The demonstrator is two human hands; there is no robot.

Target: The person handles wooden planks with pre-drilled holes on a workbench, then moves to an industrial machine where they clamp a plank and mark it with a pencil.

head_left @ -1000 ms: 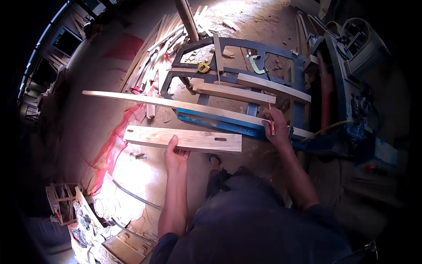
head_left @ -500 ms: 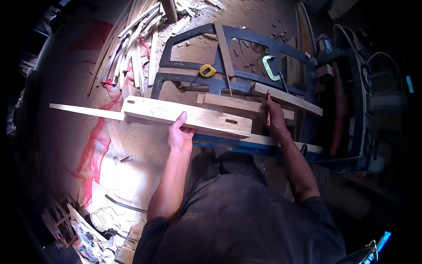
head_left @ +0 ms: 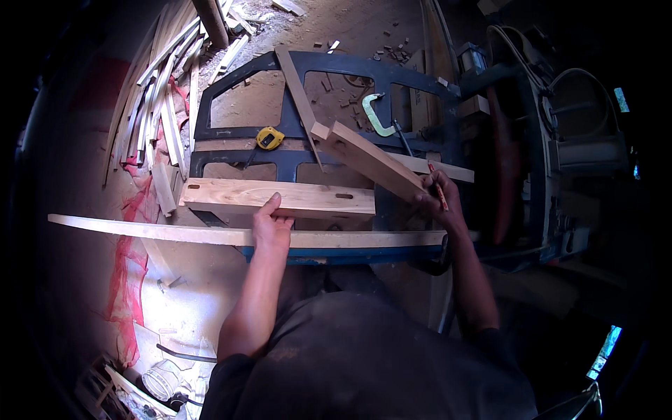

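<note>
My left hand (head_left: 271,225) grips the near edge of a pale wooden board (head_left: 280,197) with a slot near each end, thumb on top and fingers underneath. In my right hand (head_left: 442,199) are the near end of a wooden rail (head_left: 374,159) and a red pencil (head_left: 439,190). The rail slants up and to the left, its narrower end block pointing away from me. Behind it, another wooden piece (head_left: 448,169) lies on the dark metal frame (head_left: 329,63). A long pale strip (head_left: 154,232) runs along the near side, below the slotted board.
On the frame lie a yellow tape measure (head_left: 269,138), a pale green C-clamp (head_left: 374,115) and a thin wooden strip (head_left: 297,91). Loose wood strips (head_left: 164,84) are heaped at the far left by a post (head_left: 211,22). Dark machinery (head_left: 588,154) stands on the right.
My right hand has picked up the rail and tilted it, still holding the pencil. The slotted board has moved away from the long strip, which now shows more fully. The whole view has shifted.
</note>
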